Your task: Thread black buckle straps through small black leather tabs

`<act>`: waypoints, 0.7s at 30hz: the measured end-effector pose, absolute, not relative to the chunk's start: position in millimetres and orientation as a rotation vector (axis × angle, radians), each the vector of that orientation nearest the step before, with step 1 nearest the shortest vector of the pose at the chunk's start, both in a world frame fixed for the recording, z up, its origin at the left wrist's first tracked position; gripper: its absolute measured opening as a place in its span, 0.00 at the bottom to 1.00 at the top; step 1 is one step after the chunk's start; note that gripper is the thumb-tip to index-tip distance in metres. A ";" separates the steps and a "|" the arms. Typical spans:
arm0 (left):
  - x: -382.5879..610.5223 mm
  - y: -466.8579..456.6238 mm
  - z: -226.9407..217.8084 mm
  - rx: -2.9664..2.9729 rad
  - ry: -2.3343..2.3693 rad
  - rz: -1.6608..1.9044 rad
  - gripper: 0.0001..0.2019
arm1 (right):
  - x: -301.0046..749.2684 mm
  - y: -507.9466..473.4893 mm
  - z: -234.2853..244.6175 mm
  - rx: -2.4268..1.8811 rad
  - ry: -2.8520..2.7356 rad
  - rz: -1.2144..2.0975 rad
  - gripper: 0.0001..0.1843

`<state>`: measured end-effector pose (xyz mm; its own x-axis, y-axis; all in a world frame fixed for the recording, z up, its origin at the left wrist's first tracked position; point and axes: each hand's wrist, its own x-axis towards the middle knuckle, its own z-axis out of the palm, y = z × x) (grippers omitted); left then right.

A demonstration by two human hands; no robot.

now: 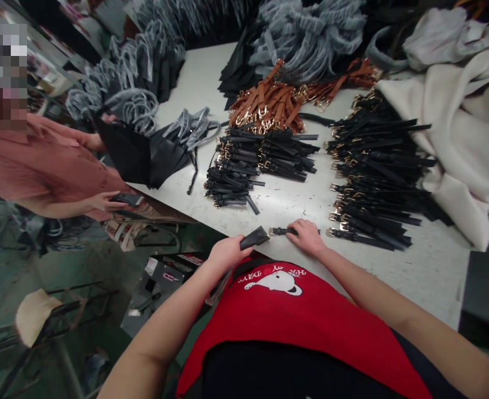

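My left hand (227,254) grips a flat black leather strap piece (255,238) with a pointed end, raised slightly above the table edge. My right hand (307,237) presses down on a short black strap (282,231) with a metal buckle end, which lies on the white table (286,208). Just beyond my right hand stands a long pile of black straps with gold buckles (369,177). Another black strap pile (248,160) lies ahead, between my hands and the brown straps (264,105).
A co-worker in a salmon shirt (49,160) at the left holds a black piece in one hand (103,202). Black bags and grey-wrapped handles (136,77) lie along the far table. Cream cloth (456,133) is heaped at the right. A chair and machine stand below the table edge.
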<state>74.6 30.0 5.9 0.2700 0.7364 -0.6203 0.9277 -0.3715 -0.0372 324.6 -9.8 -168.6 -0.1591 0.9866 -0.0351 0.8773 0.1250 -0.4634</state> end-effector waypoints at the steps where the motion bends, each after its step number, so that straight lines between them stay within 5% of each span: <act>1: 73.5 26.3 6.2 2.201 1.516 -0.791 0.23 | 324.3 -11.8 -167.4 -1.818 -2.139 0.553 0.14; 21: 119.1 24.6 -4.9 2.285 1.316 -0.798 0.23 | 332.7 -46.8 -176.8 -1.838 -2.072 0.611 0.16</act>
